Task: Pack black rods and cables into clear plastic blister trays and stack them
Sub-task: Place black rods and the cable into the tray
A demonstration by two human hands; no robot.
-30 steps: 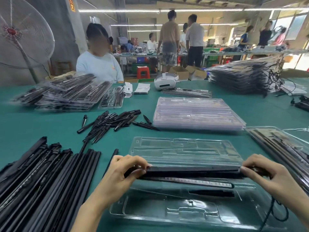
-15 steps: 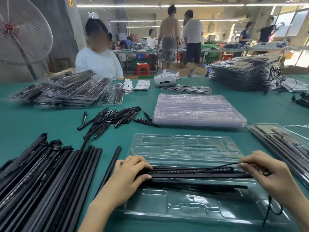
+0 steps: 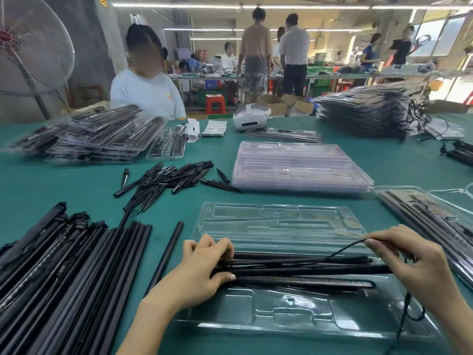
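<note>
An open clear blister tray (image 3: 294,319) lies in front of me on the green table, its lid half (image 3: 279,224) folded back. Several black rods (image 3: 307,270) lie lengthwise across the tray's middle. My left hand (image 3: 204,270) grips their left ends, fingers curled over them and thumb beneath. My right hand (image 3: 414,262) pinches a thin black cable (image 3: 340,252) that arcs up from the rods and hangs down past my wrist.
Long black rods (image 3: 64,278) are piled at the left and short black pieces (image 3: 163,180) lie behind them. A stack of empty clear trays (image 3: 297,167) sits ahead. Filled trays lie at the right (image 3: 435,221), far left (image 3: 89,137) and far right (image 3: 371,111). A person sits opposite.
My right hand has lifted the cable higher off the rods. The rods have settled lower onto the tray. My left hand stays on their left ends.
</note>
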